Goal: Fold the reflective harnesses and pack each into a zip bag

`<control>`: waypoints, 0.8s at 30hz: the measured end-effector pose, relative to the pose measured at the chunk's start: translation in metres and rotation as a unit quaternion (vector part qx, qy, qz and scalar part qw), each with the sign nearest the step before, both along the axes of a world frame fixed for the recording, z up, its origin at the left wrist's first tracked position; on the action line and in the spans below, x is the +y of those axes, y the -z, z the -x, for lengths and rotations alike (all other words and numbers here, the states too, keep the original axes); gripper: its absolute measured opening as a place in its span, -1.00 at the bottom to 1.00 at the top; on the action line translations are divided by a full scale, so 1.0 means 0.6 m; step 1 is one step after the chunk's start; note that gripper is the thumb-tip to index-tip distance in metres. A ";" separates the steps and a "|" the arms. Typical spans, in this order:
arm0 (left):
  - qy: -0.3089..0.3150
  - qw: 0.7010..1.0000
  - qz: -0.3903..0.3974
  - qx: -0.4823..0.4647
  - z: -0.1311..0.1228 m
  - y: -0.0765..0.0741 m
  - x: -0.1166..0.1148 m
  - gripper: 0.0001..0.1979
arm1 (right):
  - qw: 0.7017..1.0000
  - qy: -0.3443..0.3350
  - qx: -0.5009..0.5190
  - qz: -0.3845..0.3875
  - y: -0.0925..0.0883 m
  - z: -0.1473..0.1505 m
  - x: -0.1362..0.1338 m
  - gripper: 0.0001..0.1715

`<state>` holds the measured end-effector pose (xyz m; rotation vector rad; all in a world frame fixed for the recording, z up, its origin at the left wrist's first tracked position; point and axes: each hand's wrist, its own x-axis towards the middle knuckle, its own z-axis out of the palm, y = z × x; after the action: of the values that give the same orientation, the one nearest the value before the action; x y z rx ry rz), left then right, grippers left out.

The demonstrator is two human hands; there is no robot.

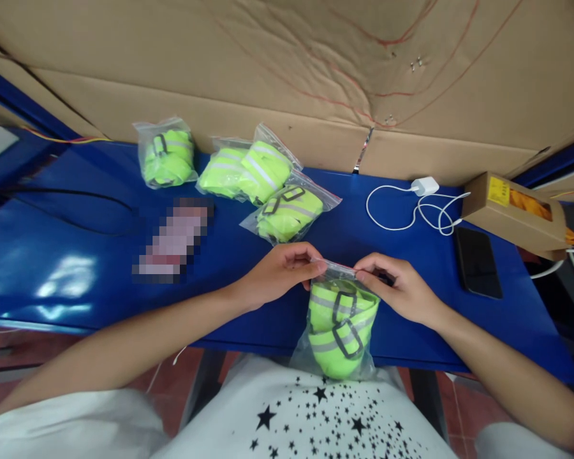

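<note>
A clear zip-lock bag (pixel 342 325) hangs at the table's front edge, its zip end upward. Inside it lies a folded neon-yellow reflective strap with grey stripes and two dark buckles. My left hand (pixel 289 271) pinches the left end of the bag's top strip between thumb and fingers. On the other end of that strip, my right hand (pixel 387 280) has a similar pinch. From this angle I cannot tell whether the zip is sealed. Behind my hands, another bagged yellow strap (pixel 291 213) lies on the blue table (pixel 239 268).
Further bagged straps (pixel 167 156) lie along the cardboard wall (pixel 220 95). At right are a white charger with cable (pixel 425 186), a black phone (pixel 478 262) and a cardboard box (pixel 514 213). A blurred-out object (pixel 175 239) and black cables (pixel 76 194) lie at left.
</note>
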<state>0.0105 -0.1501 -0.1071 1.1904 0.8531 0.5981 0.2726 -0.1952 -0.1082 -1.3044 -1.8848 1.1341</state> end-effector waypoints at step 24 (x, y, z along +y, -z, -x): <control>0.025 0.970 -0.236 0.051 -0.018 0.019 -0.007 -0.78 | 0.998 -0.021 0.000 -0.064 -0.002 0.016 0.004 -0.81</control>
<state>0.0214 -0.1542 -0.1184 1.6819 0.7846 0.7273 0.2629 -0.1926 -0.1071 -1.2003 -1.9595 1.0159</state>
